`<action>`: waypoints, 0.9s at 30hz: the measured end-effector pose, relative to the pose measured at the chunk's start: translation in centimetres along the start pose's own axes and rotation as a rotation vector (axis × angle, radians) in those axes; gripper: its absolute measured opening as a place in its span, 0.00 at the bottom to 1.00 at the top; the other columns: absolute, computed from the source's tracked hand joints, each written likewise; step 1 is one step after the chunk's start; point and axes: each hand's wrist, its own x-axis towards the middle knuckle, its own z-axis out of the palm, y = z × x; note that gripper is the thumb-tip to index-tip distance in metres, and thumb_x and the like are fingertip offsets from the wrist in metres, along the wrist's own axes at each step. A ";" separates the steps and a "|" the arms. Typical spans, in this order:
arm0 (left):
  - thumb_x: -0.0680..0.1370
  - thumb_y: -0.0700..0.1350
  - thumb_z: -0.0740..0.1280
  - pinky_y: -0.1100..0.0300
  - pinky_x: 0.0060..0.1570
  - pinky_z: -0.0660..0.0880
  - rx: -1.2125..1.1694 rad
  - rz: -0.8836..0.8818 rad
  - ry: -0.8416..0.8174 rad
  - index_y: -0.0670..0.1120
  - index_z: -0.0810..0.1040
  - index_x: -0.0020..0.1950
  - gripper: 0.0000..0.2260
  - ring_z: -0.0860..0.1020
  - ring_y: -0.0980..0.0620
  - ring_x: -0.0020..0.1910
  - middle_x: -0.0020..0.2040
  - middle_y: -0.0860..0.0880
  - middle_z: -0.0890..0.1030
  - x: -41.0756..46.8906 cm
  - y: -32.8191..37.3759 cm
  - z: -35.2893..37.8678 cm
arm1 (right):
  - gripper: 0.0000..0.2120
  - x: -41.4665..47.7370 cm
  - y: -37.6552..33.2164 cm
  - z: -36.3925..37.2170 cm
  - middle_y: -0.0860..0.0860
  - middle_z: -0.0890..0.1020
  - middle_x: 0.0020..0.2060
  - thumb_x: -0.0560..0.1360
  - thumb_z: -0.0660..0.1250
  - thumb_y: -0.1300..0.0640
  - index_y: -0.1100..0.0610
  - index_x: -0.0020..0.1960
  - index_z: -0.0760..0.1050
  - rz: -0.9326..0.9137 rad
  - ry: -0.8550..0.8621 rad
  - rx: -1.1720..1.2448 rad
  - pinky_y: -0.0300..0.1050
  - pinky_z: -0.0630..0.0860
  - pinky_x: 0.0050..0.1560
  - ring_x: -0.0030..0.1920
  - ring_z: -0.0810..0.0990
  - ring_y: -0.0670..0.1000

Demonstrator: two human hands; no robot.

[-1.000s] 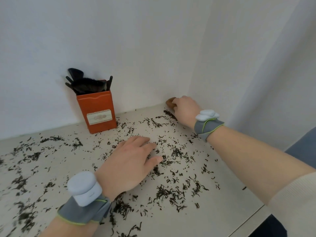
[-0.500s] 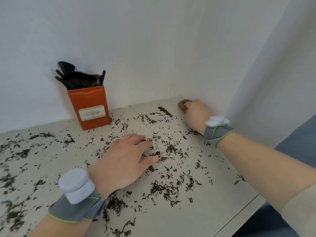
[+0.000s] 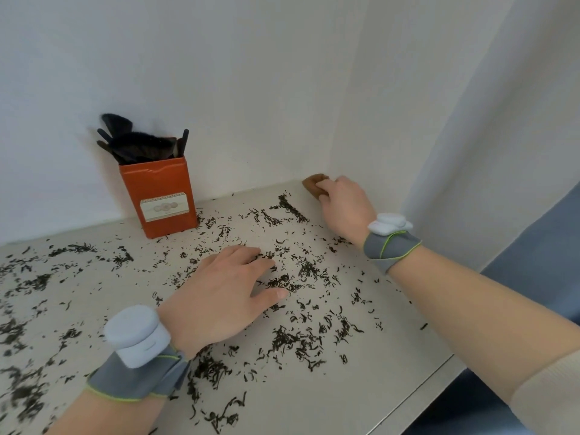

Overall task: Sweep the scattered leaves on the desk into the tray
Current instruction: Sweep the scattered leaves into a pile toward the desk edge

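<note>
While the near edge of the desk (image 3: 417, 384) runs across the bottom right, dark dried leaves (image 3: 292, 340) are scattered pretty much all over the pale top, with thicker clumps close to the front edge and off to the left side. No tray shows anywhere in view.

Closest in, the person's left hand (image 3: 226, 293) lies palm down, flat on the desk right in the middle of the mess, fingers (image 3: 251, 262) stretched out and slightly spread, gripping nothing. A grey wrist strap (image 3: 135, 381) with a light blue pod on top wraps that wrist.

Further back, the right hand (image 3: 345, 205) reaches into the far right corner where the desk meets the walls. Its fingers are curled down over a small brown object (image 3: 314, 183), which looks like a pad or small brush, hard to tell which. It sits on the desk right by the back wall. Same kind of grey band (image 3: 389, 246) on that wrist, and a cream sleeve (image 3: 552, 397) shows at the lower right.

A short line of leaves lies just left of that hand.

Way at the back, an orange tin (image 3: 158, 199) stands upright against the wall, stuffed with dark brushes (image 3: 138, 146).
</note>
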 end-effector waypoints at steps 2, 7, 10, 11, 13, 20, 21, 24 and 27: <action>0.80 0.72 0.50 0.50 0.79 0.52 0.000 0.003 -0.013 0.60 0.61 0.81 0.32 0.54 0.53 0.81 0.82 0.56 0.59 -0.1 0.2 -0.2 | 0.14 -0.2 1.8 -0.8 0.58 0.76 0.49 0.82 0.59 0.58 0.56 0.63 0.79 0.031 -0.002 -0.053 0.49 0.71 0.44 0.47 0.77 0.61; 0.80 0.72 0.49 0.50 0.79 0.51 0.002 0.003 -0.027 0.60 0.60 0.81 0.32 0.54 0.52 0.81 0.82 0.56 0.59 -0.1 0.4 -0.4 | 0.12 -2.5 4.6 -0.5 0.56 0.74 0.46 0.82 0.59 0.58 0.57 0.58 0.79 0.035 -0.034 -0.148 0.49 0.72 0.42 0.44 0.75 0.58; 0.80 0.71 0.50 0.49 0.79 0.51 -0.013 0.004 -0.030 0.60 0.60 0.81 0.32 0.54 0.52 0.81 0.82 0.55 0.59 -0.3 0.5 -0.4 | 0.11 -3.4 4.6 0.2 0.57 0.76 0.46 0.81 0.60 0.59 0.58 0.57 0.80 0.054 -0.028 -0.147 0.51 0.75 0.44 0.45 0.75 0.59; 0.80 0.71 0.50 0.49 0.79 0.51 -0.015 0.003 -0.031 0.60 0.60 0.81 0.32 0.54 0.52 0.81 0.82 0.55 0.59 -0.3 0.5 -0.4 | 0.11 -3.5 4.2 0.4 0.57 0.76 0.46 0.81 0.60 0.59 0.58 0.57 0.80 0.066 -0.020 -0.138 0.51 0.74 0.44 0.46 0.75 0.59; 0.80 0.71 0.50 0.50 0.79 0.51 -0.016 0.003 -0.035 0.60 0.60 0.81 0.32 0.54 0.52 0.81 0.82 0.55 0.58 -0.4 0.6 -0.4 | 0.12 -3.5 3.0 0.6 0.57 0.76 0.48 0.81 0.59 0.59 0.58 0.56 0.80 0.075 -0.019 -0.116 0.50 0.72 0.43 0.48 0.75 0.60; 0.80 0.72 0.51 0.48 0.79 0.51 -0.016 0.004 -0.041 0.60 0.61 0.81 0.32 0.54 0.51 0.81 0.82 0.54 0.58 -0.3 0.7 -0.3 | 0.12 -4.1 -1.4 1.8 0.56 0.75 0.51 0.82 0.59 0.59 0.57 0.59 0.80 0.017 -0.025 -0.031 0.49 0.69 0.44 0.51 0.74 0.58; 0.80 0.71 0.51 0.49 0.79 0.51 -0.017 0.004 -0.040 0.60 0.61 0.81 0.32 0.54 0.51 0.81 0.82 0.55 0.58 -0.4 0.7 -0.3 | 0.13 -4.1 -1.8 1.9 0.55 0.75 0.51 0.82 0.59 0.59 0.57 0.60 0.80 0.008 -0.025 -0.021 0.49 0.69 0.44 0.51 0.73 0.58; 0.80 0.71 0.51 0.49 0.79 0.51 -0.022 0.010 -0.030 0.60 0.61 0.81 0.32 0.54 0.51 0.81 0.82 0.54 0.59 -0.4 0.7 -0.2 | 0.14 -4.2 -2.2 1.2 0.55 0.75 0.50 0.82 0.58 0.58 0.55 0.63 0.79 -0.005 -0.027 0.039 0.50 0.72 0.46 0.51 0.74 0.57; 0.80 0.71 0.51 0.48 0.79 0.52 -0.033 0.017 -0.024 0.60 0.62 0.81 0.32 0.54 0.51 0.81 0.82 0.54 0.59 -0.3 0.6 0.0 | 0.15 -4.1 -0.7 -0.5 0.56 0.77 0.50 0.81 0.60 0.57 0.54 0.65 0.79 0.045 0.038 0.071 0.51 0.74 0.49 0.51 0.76 0.59</action>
